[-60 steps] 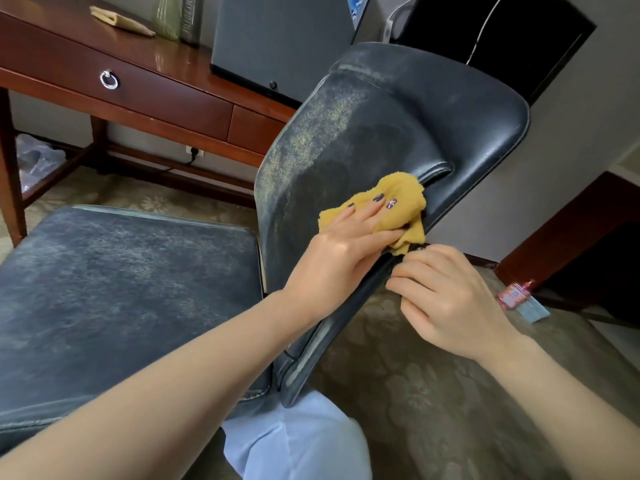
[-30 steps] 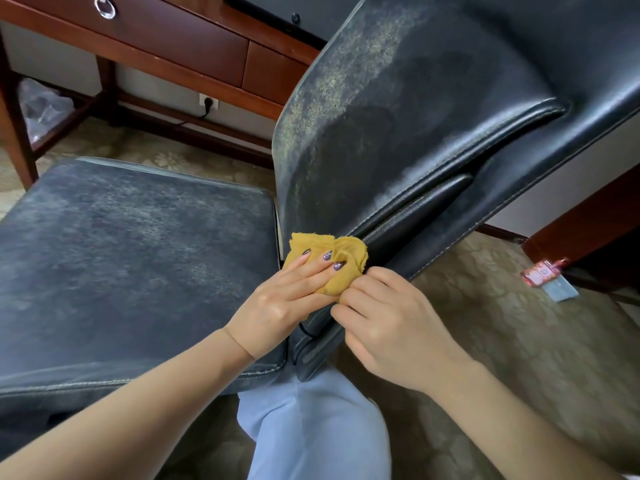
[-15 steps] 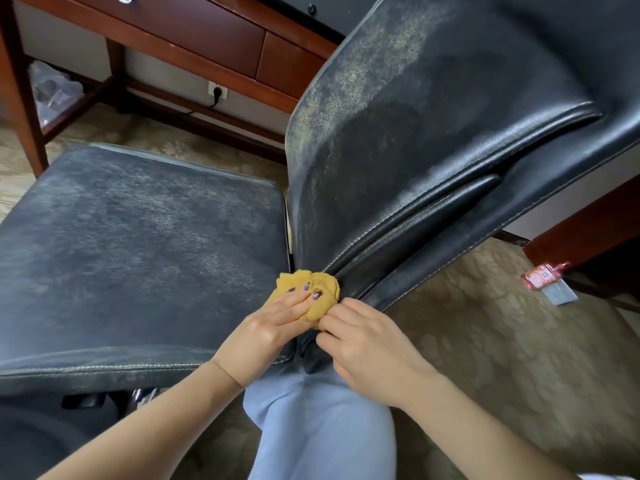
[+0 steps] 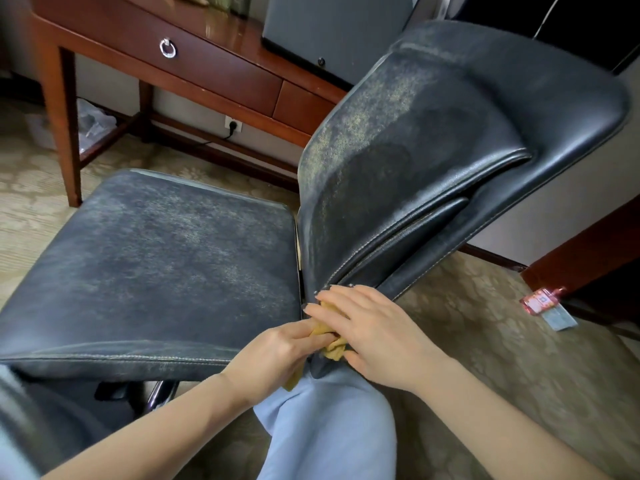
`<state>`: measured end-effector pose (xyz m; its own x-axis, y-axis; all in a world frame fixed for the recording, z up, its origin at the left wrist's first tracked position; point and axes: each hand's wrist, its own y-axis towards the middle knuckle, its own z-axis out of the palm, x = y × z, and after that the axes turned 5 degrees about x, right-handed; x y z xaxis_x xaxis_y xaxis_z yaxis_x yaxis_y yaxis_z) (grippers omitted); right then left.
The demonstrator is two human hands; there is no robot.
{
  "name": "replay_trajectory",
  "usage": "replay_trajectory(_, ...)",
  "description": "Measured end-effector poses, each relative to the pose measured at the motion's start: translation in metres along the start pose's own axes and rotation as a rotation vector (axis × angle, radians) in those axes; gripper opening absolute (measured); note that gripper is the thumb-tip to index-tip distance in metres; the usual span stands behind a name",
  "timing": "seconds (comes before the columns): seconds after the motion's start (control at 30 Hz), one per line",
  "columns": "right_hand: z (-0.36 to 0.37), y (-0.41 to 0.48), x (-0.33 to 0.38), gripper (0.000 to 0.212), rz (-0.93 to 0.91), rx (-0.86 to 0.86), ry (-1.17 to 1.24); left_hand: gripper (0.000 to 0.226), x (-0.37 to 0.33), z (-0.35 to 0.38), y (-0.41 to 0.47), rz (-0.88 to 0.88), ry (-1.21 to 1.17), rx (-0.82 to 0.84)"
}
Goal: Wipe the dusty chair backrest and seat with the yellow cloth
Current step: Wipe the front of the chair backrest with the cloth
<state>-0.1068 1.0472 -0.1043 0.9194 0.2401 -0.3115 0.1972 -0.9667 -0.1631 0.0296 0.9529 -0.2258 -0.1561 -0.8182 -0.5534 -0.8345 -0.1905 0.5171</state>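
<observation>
The left hand (image 4: 277, 355) grips the bunched yellow cloth (image 4: 335, 348) at the near lower corner of the dusty backrest (image 4: 398, 161), just beside the rear edge of the seat (image 4: 156, 258), while the right hand (image 4: 377, 337) rests on the cloth with fingers nearly straight.

Seat (image 4: 156, 265) top: open to approach from above. The backrest (image 4: 398, 161) walls its right edge, leaving a narrow slit between. The left hand (image 4: 277, 355), right hand (image 4: 377, 337) and cloth (image 4: 334, 346) crowd the slit's near end, above a knee (image 4: 329, 427). A desk (image 4: 214, 64) bounds the far side.
</observation>
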Motion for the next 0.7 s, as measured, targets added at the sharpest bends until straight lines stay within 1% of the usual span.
replay_trajectory(0.13,-0.005,-0.004,0.007,0.056,-0.070,-0.034,-0.031,0.037,-0.024,-0.010,0.008,0.085,-0.012,-0.006)
replay_trajectory(0.27,-0.010,-0.015,0.004,0.051,-0.073,-0.109,-0.088,0.028,-0.040,-0.015,0.008,0.093,-0.078,-0.057)
replay_trajectory(0.33,-0.015,-0.020,0.001,0.041,-0.086,-0.155,-0.138,0.038,-0.044,-0.016,0.007,0.106,-0.067,-0.084)
replay_trajectory(0.4,-0.024,-0.022,-0.003,0.031,-0.109,-0.200,-0.203,0.060,-0.045,-0.016,0.008,0.120,-0.040,-0.112)
replay_trajectory(0.43,-0.030,-0.022,-0.006,0.028,-0.116,-0.224,-0.243,0.065,-0.045,-0.016,0.009,0.130,-0.022,-0.138)
replay_trajectory(0.47,-0.037,-0.022,-0.011,0.025,-0.119,-0.254,-0.285,0.060,-0.045,-0.018,0.010,0.143,-0.008,-0.171)
replay_trajectory(0.53,-0.052,-0.021,-0.023,0.020,-0.111,-0.324,-0.371,0.041,-0.045,-0.024,0.015,0.153,0.026,-0.238)
replay_trajectory(0.57,-0.061,-0.021,-0.032,0.019,-0.100,-0.354,-0.416,0.037,-0.045,-0.028,0.017,0.135,0.045,-0.254)
replay_trajectory(0.63,-0.076,-0.022,-0.052,0.022,-0.071,-0.377,-0.494,0.038,-0.044,-0.034,0.024,0.081,0.086,-0.235)
replay_trajectory(0.7,-0.089,-0.024,-0.073,0.025,-0.047,-0.358,-0.551,0.044,-0.046,-0.038,0.036,0.035,0.104,-0.170)
